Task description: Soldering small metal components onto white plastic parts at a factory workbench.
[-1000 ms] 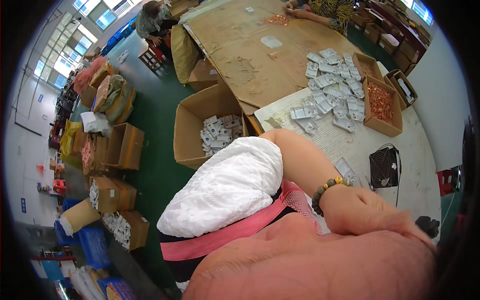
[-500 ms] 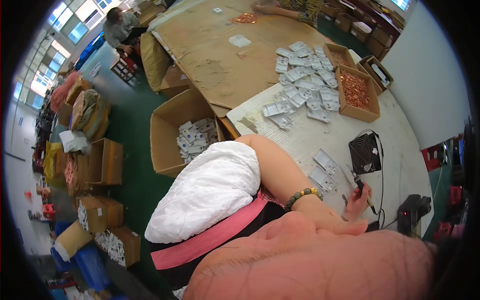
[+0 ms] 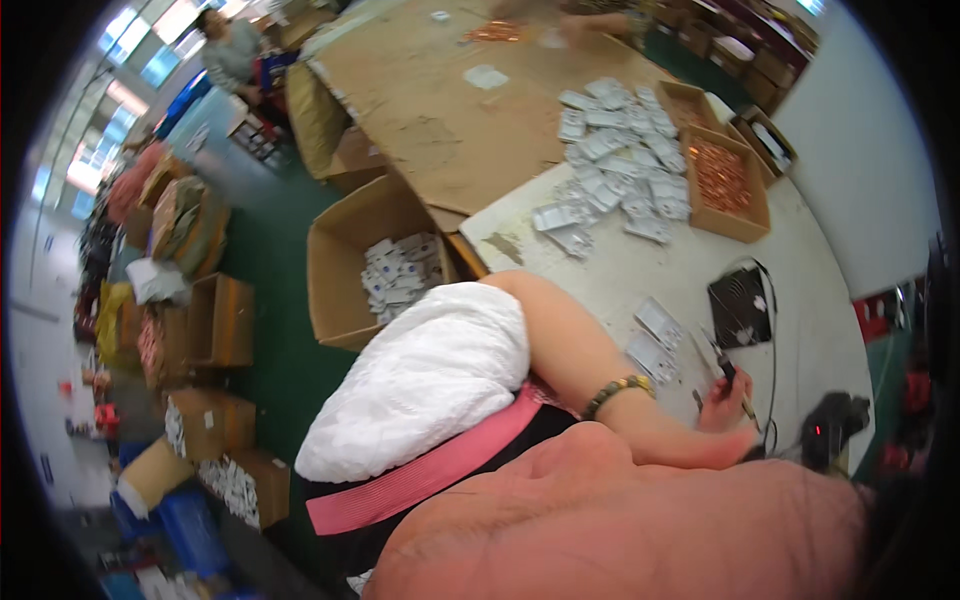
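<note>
A soldering iron (image 3: 725, 365) with a dark grip is in my right hand (image 3: 720, 402), its fingers closed round the grip. The tip points up and left, beside two white plastic housings (image 3: 655, 335) on the white tabletop. My left forearm wears a beaded bracelet and crosses in front of the right wrist. My left hand (image 3: 700, 447) is close below the iron, its fingers mostly hidden and smeared. Whether it holds anything I cannot make out.
Many white housings (image 3: 625, 150) lie piled beyond, beside a cardboard tray of copper-coloured parts (image 3: 722, 180). A black fan-like unit (image 3: 740, 305), its cable and a black device (image 3: 835, 430) with a red light stand right. An open carton (image 3: 330, 265) adjoins the table. Other people sit farther off.
The whole view has shifted slightly. My left hand has turned a little at the wrist. The soldering iron stays in my right hand, and a person's hands across the table have moved.
</note>
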`<state>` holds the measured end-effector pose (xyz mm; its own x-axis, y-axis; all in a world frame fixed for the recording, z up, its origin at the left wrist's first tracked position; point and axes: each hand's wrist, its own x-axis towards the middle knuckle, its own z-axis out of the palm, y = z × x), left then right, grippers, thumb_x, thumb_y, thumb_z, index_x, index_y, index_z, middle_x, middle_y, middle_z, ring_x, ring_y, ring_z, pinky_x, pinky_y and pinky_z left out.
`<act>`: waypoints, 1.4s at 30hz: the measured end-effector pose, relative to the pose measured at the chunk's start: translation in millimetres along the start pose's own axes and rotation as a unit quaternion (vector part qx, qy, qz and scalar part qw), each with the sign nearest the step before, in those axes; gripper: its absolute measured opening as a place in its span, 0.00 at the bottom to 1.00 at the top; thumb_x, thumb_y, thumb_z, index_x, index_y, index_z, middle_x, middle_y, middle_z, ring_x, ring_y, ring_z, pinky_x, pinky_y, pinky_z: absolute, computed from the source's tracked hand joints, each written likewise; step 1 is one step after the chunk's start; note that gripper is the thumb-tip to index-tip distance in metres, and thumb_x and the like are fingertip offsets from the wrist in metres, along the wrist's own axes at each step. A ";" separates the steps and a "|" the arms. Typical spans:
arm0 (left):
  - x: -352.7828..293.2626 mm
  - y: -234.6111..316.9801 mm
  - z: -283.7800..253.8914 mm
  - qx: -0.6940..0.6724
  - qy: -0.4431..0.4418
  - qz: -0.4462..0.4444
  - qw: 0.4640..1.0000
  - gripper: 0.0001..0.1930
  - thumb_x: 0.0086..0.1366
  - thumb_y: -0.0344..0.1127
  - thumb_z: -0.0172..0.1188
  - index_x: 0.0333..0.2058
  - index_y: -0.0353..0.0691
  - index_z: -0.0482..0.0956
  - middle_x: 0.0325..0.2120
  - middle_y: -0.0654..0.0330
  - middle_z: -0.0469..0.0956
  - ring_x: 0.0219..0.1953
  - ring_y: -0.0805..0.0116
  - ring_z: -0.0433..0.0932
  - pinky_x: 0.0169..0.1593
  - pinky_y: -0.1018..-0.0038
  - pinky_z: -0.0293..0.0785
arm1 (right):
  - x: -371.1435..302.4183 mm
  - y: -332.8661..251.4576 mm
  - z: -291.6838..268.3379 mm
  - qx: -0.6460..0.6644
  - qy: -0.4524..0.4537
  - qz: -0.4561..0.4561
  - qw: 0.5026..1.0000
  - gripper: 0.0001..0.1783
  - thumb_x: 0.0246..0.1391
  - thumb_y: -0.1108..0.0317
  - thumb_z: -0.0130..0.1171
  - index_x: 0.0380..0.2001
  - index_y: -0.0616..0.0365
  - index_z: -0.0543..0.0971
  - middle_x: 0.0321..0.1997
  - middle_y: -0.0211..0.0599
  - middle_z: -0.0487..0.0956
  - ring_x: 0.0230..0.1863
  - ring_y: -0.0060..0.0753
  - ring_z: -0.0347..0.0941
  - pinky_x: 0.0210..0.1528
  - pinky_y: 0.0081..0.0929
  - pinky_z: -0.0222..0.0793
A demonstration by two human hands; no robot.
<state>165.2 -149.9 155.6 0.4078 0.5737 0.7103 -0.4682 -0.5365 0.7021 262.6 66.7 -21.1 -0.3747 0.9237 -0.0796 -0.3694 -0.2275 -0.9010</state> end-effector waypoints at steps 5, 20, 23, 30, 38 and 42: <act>-0.1 6.5 -9.4 0.033 0.010 0.004 0.999 0.20 0.61 0.54 0.45 0.40 0.46 0.73 0.38 0.63 0.72 0.41 0.72 0.66 0.44 0.69 0.57 | -1.8 -1.7 3.3 -0.018 -0.008 -0.004 1.000 0.10 0.51 0.65 0.53 0.33 0.60 0.72 0.22 0.26 0.68 0.21 0.14 0.61 0.20 0.08 0.55; 5.4 -0.3 -52.6 0.075 0.021 -0.008 0.997 0.21 0.60 0.55 0.45 0.40 0.44 0.72 0.37 0.62 0.72 0.41 0.71 0.66 0.44 0.69 0.57 | 3.4 4.7 -7.9 -0.017 -0.010 -0.011 1.000 0.11 0.51 0.63 0.55 0.32 0.59 0.71 0.21 0.25 0.67 0.20 0.13 0.61 0.19 0.08 0.53; 4.3 -0.4 -52.5 0.077 0.022 -0.012 0.997 0.21 0.60 0.55 0.45 0.41 0.44 0.72 0.37 0.62 0.72 0.40 0.71 0.66 0.44 0.70 0.57 | 4.1 6.2 -9.0 -0.012 -0.017 -0.007 1.000 0.11 0.51 0.63 0.54 0.32 0.59 0.71 0.22 0.25 0.67 0.21 0.13 0.61 0.20 0.08 0.54; 7.7 -3.9 -50.7 0.072 0.023 -0.011 0.997 0.22 0.60 0.55 0.45 0.41 0.43 0.71 0.37 0.62 0.71 0.40 0.71 0.65 0.44 0.70 0.57 | 5.8 8.3 -14.0 -0.014 -0.007 0.001 1.000 0.11 0.51 0.63 0.54 0.34 0.59 0.71 0.23 0.26 0.67 0.21 0.14 0.61 0.21 0.08 0.54; 5.2 -0.5 -46.6 0.073 0.007 -0.002 0.997 0.23 0.60 0.55 0.45 0.41 0.43 0.71 0.37 0.62 0.71 0.40 0.71 0.65 0.44 0.70 0.58 | 8.1 9.0 -15.9 -0.009 -0.028 -0.011 1.000 0.11 0.51 0.63 0.54 0.33 0.59 0.71 0.25 0.26 0.68 0.22 0.14 0.61 0.20 0.09 0.54; 1.3 4.4 -41.6 0.079 0.002 0.004 0.997 0.23 0.60 0.56 0.45 0.42 0.42 0.70 0.37 0.61 0.71 0.40 0.70 0.65 0.44 0.70 0.58 | 7.6 10.0 -13.1 -0.007 -0.004 -0.008 1.000 0.11 0.51 0.63 0.54 0.33 0.59 0.71 0.24 0.26 0.68 0.21 0.13 0.61 0.19 0.09 0.53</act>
<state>131.1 -125.7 157.5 0.4019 0.5707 0.7161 -0.3414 -0.6322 0.6955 267.2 75.5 -36.3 -0.3761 0.9246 -0.0610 -0.3636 -0.2078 -0.9081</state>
